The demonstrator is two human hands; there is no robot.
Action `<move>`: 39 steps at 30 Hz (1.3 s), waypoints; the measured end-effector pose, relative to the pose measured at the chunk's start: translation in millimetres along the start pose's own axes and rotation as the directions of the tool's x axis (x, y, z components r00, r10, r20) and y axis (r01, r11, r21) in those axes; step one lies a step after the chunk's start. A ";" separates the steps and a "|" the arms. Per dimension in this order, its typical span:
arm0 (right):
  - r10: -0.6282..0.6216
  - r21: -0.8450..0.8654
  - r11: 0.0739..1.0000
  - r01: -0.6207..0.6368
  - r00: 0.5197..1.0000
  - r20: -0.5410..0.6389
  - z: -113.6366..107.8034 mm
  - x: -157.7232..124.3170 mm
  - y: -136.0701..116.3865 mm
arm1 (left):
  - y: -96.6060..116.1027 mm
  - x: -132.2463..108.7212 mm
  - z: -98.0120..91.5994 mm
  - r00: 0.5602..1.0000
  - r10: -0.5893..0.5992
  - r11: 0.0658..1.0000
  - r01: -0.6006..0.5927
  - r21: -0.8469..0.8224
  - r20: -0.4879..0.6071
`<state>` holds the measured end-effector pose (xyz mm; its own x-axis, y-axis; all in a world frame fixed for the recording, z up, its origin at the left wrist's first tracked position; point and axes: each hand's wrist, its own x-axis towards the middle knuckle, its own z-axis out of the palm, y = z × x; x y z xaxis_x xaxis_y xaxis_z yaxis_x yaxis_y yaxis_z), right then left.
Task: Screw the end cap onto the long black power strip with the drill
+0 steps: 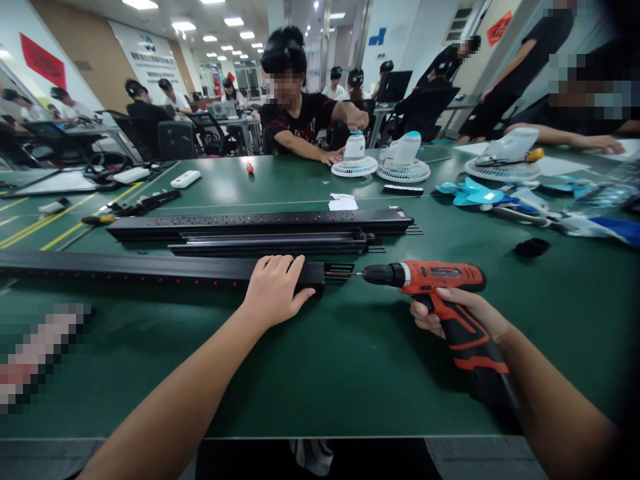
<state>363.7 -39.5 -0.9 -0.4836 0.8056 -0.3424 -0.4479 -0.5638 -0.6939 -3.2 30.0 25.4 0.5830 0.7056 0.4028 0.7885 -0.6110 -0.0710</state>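
A long black power strip (pixel 165 268) with small red dots along its near side lies across the green table. My left hand (pixel 275 290) grips its right end, fingers over the top and thumb on the near side. My right hand (pixel 470 310) is wrapped round the handle of a red and black cordless drill (pixel 440 275), index finger by the trigger. The drill lies level, its thin bit pointing left at the strip's end, beside a slotted black bracket (pixel 345 268). Whether the bit touches a screw is too small to tell.
Behind lie another black power strip (pixel 280 220) and a narrow black channel (pixel 270 243). A screwdriver (pixel 97 219) is at left. Across the table (pixel 325 380), a person handles a white fan (pixel 354 160); more fan parts and blue plastic bags (pixel 475 193) lie right.
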 end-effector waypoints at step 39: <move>0.007 0.023 1.000 -0.008 1.000 0.013 -3.3 1.9 -0.7 | 3.0 0.9 5.3 0.999 -0.030 0.999 0.032 0.044 -0.036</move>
<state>365.6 -37.0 -3.1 -0.4968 0.7989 -0.3391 -0.4611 -0.5740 -0.6767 0.7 30.7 20.7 0.5517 0.7102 0.4374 0.8143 -0.5722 -0.0981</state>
